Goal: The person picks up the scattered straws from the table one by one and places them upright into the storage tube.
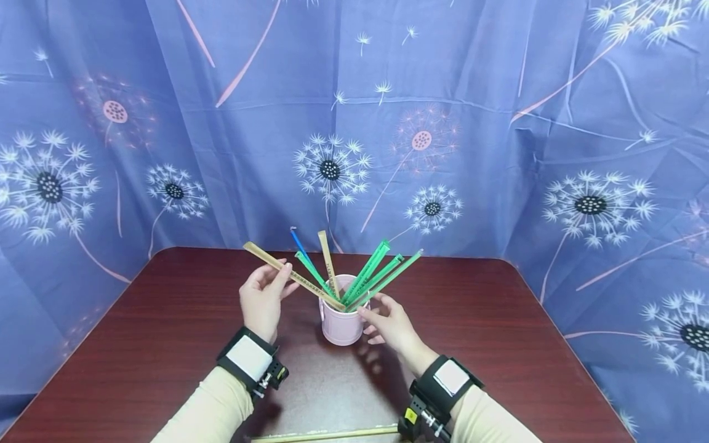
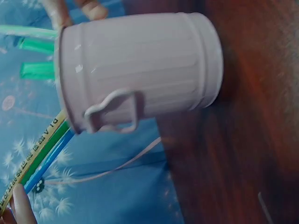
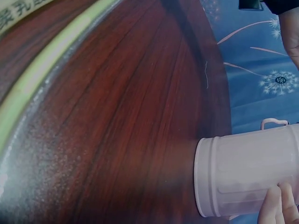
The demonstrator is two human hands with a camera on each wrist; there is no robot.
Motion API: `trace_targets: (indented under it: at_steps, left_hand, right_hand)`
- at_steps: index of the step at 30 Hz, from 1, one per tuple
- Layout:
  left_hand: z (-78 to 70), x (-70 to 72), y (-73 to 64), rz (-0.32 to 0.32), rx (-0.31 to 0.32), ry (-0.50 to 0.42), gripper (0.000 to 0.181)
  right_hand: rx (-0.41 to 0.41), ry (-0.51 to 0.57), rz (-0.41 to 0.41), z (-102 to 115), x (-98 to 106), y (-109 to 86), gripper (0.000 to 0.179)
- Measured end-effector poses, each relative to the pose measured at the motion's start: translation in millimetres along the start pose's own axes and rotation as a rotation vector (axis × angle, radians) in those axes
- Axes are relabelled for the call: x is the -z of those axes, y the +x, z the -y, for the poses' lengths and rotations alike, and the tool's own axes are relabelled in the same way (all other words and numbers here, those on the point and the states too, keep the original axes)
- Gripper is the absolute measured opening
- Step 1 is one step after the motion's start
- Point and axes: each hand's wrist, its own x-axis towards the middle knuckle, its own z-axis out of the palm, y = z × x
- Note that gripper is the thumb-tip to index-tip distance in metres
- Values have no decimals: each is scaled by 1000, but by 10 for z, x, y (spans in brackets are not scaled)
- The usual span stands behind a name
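Tan stick (image 1: 304,283) pinched in the left hand (image 1: 262,301), tip at the mouth of a pink bucket (image 1: 341,329), right hand (image 1: 394,324) gripping its side, green sticks (image 1: 365,272) inside.

- Curtained recording spot; whether in a home, office or lab cannot be told.
- Blue dandelion-print curtain (image 1: 260,154) borders the reddish-brown table (image 1: 183,320) at back and sides.
- Wrist cameras (image 1: 275,373) are worn here.

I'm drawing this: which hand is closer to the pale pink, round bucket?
Right: the right hand touches the pink bucket; the left hand is apart, to its left, pinching a long, flat, tan printed strip.
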Motion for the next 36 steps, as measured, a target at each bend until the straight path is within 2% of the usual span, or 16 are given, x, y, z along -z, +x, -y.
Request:
trace_targets:
  at_steps: [5, 12, 20, 25, 32, 36]
  left_hand:
    - [104, -53, -53, 38, 33, 58, 24]
    - [199, -108, -95, 75, 56, 203, 27]
    - [312, -131, -143, 120, 107, 313, 21]
    - [367, -139, -155, 135, 143, 352, 20]
    - [377, -142, -160, 146, 156, 362, 23]
    - [363, -130, -182, 153, 167, 373, 25]
  right_hand:
    - [-10, 15, 18, -3, 0, 10, 57]
    - [-16, 14, 14, 1, 3, 0, 57]
    - [-21, 12, 10, 2, 5, -1, 57]
    - [-21, 6, 9, 7, 10, -12, 58]
    - [-31, 8, 3, 11, 12, -21, 59]
    - [-1, -44, -10, -35, -29, -53, 58]
